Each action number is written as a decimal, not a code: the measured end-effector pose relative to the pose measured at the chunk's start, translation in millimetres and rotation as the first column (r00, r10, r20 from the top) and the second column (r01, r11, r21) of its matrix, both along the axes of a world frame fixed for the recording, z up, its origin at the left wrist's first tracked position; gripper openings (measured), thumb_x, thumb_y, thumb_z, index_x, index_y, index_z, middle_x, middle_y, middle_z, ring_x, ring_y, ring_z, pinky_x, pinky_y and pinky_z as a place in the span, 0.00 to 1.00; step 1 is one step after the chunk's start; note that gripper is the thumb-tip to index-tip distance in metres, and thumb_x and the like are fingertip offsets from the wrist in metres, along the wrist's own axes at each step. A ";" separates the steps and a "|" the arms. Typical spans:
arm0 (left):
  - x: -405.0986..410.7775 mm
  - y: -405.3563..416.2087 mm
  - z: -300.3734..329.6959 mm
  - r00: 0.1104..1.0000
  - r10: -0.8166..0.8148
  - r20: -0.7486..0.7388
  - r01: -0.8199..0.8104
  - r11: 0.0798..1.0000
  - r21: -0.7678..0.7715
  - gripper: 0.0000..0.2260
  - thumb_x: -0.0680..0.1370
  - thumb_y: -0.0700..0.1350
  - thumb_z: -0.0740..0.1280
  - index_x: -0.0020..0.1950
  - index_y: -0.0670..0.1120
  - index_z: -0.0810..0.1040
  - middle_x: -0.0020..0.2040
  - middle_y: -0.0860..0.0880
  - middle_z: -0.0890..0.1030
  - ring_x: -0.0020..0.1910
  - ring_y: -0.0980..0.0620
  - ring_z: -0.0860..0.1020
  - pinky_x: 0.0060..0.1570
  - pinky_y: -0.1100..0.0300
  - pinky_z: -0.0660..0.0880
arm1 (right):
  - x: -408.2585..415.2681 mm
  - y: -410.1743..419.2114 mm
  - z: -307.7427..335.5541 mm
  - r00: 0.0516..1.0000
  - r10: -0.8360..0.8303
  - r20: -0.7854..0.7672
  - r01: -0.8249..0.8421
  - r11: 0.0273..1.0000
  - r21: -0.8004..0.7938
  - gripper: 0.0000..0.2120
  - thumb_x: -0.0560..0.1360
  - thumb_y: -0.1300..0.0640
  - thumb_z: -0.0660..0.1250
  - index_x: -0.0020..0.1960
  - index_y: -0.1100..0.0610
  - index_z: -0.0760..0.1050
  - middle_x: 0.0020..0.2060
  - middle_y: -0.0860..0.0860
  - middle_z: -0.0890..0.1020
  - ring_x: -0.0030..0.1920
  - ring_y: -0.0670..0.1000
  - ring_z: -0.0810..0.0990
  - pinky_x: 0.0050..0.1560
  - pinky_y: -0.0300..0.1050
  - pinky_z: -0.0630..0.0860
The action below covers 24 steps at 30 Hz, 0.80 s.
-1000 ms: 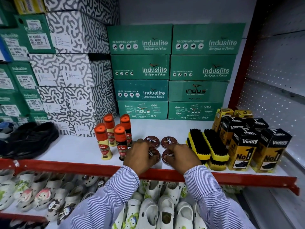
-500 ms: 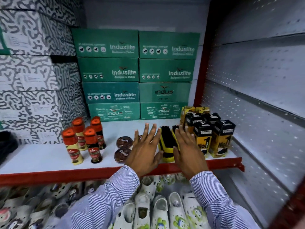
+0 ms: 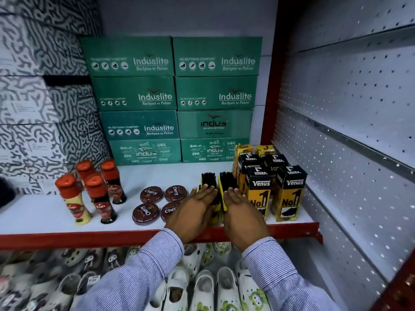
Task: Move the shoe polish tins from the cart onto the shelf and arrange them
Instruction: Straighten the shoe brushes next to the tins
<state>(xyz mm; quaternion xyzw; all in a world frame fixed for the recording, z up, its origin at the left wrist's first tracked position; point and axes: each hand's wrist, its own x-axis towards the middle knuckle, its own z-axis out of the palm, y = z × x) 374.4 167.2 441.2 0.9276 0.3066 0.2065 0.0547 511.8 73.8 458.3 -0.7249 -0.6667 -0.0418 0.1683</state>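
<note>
Several round maroon Cherry polish tins lie flat on the white shelf (image 3: 33,212) in a two-by-two block: back left tin (image 3: 151,194), back right tin (image 3: 175,193), front left tin (image 3: 145,213), and a front right tin (image 3: 168,211) half hidden by my wrist. My left hand (image 3: 195,212) lies flat, fingers apart, on the left yellow shoe brush (image 3: 208,179). My right hand (image 3: 241,213) rests flat on the right brush (image 3: 227,179). Neither hand touches a tin. No cart is in view.
Several orange-capped Kiwi polish bottles (image 3: 98,194) stand left of the tins. Black-and-yellow Venus boxes (image 3: 289,194) crowd the shelf's right end by a red upright (image 3: 270,108). Green Induslite boxes (image 3: 134,95) are stacked behind. White clogs (image 3: 202,290) fill the lower shelf.
My hands left the tins and moved right onto the two brushes, flattening over them. The view swung right, so the shelf items sit further left.
</note>
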 end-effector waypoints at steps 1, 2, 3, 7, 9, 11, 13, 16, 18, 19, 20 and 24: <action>-0.4 -0.6 1.0 1.000 0.005 0.001 -0.005 1.000 0.003 0.24 0.81 0.46 0.56 0.78 0.45 0.65 0.79 0.46 0.67 0.80 0.48 0.61 0.80 0.54 0.51 | 0.1 0.4 -0.1 1.000 -0.003 -0.002 0.003 1.000 0.003 0.29 0.78 0.60 0.56 0.77 0.61 0.55 0.79 0.57 0.57 0.79 0.54 0.53 0.77 0.46 0.50; -0.5 -0.9 1.6 1.000 0.014 0.002 -0.014 1.000 0.004 0.24 0.82 0.45 0.57 0.78 0.45 0.65 0.79 0.46 0.67 0.80 0.48 0.61 0.80 0.55 0.51 | 0.2 0.8 -0.4 1.000 -0.004 -0.001 0.004 1.000 0.008 0.29 0.78 0.60 0.56 0.77 0.61 0.55 0.78 0.57 0.58 0.79 0.54 0.54 0.77 0.46 0.50; -1.5 -1.1 1.6 1.000 0.023 0.001 -0.023 1.000 0.005 0.23 0.82 0.45 0.58 0.78 0.45 0.65 0.79 0.47 0.66 0.80 0.49 0.61 0.80 0.56 0.50 | -0.2 1.2 -0.9 1.000 -0.006 -0.002 0.006 1.000 0.013 0.29 0.78 0.60 0.56 0.77 0.61 0.55 0.78 0.57 0.58 0.79 0.54 0.54 0.77 0.47 0.51; -4.3 -0.8 1.2 0.999 0.038 -0.005 -0.038 0.999 0.013 0.23 0.82 0.44 0.59 0.78 0.47 0.64 0.80 0.48 0.66 0.80 0.50 0.61 0.80 0.56 0.51 | -1.3 2.3 -1.8 1.000 -0.010 -0.002 0.010 1.000 0.008 0.28 0.78 0.60 0.56 0.77 0.62 0.55 0.78 0.57 0.59 0.79 0.54 0.54 0.78 0.47 0.52; -4.9 -0.4 2.3 0.999 0.039 -0.005 -0.039 0.999 0.010 0.23 0.82 0.44 0.59 0.78 0.47 0.65 0.79 0.47 0.67 0.80 0.49 0.62 0.81 0.55 0.53 | -1.5 2.4 -1.1 1.000 -0.014 -0.008 0.014 1.000 0.009 0.28 0.78 0.60 0.56 0.77 0.62 0.55 0.78 0.58 0.59 0.79 0.54 0.54 0.78 0.47 0.53; -5.5 -1.9 3.4 0.999 0.044 -0.005 -0.044 0.999 0.011 0.22 0.83 0.45 0.59 0.78 0.47 0.65 0.79 0.48 0.67 0.80 0.49 0.62 0.80 0.55 0.55 | -2.5 1.6 0.0 1.000 -0.021 -0.016 0.021 1.000 0.011 0.28 0.78 0.60 0.56 0.77 0.62 0.55 0.78 0.57 0.58 0.79 0.54 0.54 0.78 0.47 0.53; -5.4 -3.8 4.7 0.999 0.053 0.007 -0.053 0.999 0.014 0.22 0.83 0.45 0.60 0.78 0.47 0.66 0.79 0.47 0.67 0.80 0.49 0.63 0.79 0.56 0.57 | -3.5 1.0 1.1 1.000 -0.024 -0.018 0.025 1.000 0.014 0.28 0.78 0.60 0.56 0.77 0.62 0.55 0.78 0.58 0.58 0.79 0.54 0.54 0.78 0.48 0.53; -4.4 -3.8 5.7 0.998 0.069 -0.008 -0.068 0.997 0.024 0.22 0.83 0.47 0.60 0.77 0.46 0.66 0.78 0.47 0.68 0.79 0.47 0.64 0.79 0.50 0.62 | -4.0 0.2 1.3 1.000 -0.017 -0.019 0.017 1.000 0.016 0.28 0.78 0.60 0.56 0.77 0.62 0.54 0.78 0.58 0.57 0.79 0.55 0.53 0.78 0.48 0.53; -5.1 -5.4 7.6 0.996 0.079 -0.048 -0.077 0.996 0.035 0.23 0.82 0.48 0.59 0.78 0.46 0.64 0.79 0.47 0.67 0.80 0.48 0.63 0.78 0.47 0.62 | -4.2 -2.5 3.0 1.000 0.005 -0.010 -0.005 0.999 0.046 0.29 0.78 0.61 0.56 0.78 0.61 0.54 0.79 0.57 0.57 0.79 0.54 0.52 0.78 0.46 0.51; -5.5 -6.8 8.4 0.995 0.083 -0.063 -0.081 0.996 0.042 0.24 0.82 0.48 0.58 0.79 0.46 0.62 0.80 0.47 0.65 0.80 0.47 0.61 0.78 0.47 0.61 | -4.3 -4.8 4.7 1.000 0.023 -0.014 -0.022 0.997 0.079 0.30 0.77 0.61 0.56 0.78 0.60 0.54 0.79 0.56 0.58 0.79 0.53 0.52 0.78 0.45 0.51; -5.9 -9.4 10.2 0.994 0.089 -0.068 -0.085 0.995 0.051 0.25 0.82 0.48 0.57 0.80 0.46 0.60 0.81 0.47 0.63 0.81 0.47 0.59 0.79 0.47 0.58 | -4.1 -8.2 8.1 0.999 0.045 -0.025 -0.041 0.991 0.125 0.30 0.77 0.61 0.56 0.78 0.58 0.55 0.79 0.54 0.58 0.79 0.52 0.53 0.77 0.44 0.51; -1.6 -19.3 21.1 0.995 0.092 -0.027 -0.088 0.989 0.121 0.28 0.83 0.48 0.57 0.82 0.48 0.52 0.84 0.49 0.53 0.83 0.49 0.49 0.81 0.46 0.52 | 6.1 -24.9 23.3 0.994 0.084 -0.067 -0.052 0.923 0.380 0.27 0.75 0.63 0.58 0.74 0.55 0.66 0.75 0.50 0.66 0.77 0.48 0.61 0.77 0.45 0.55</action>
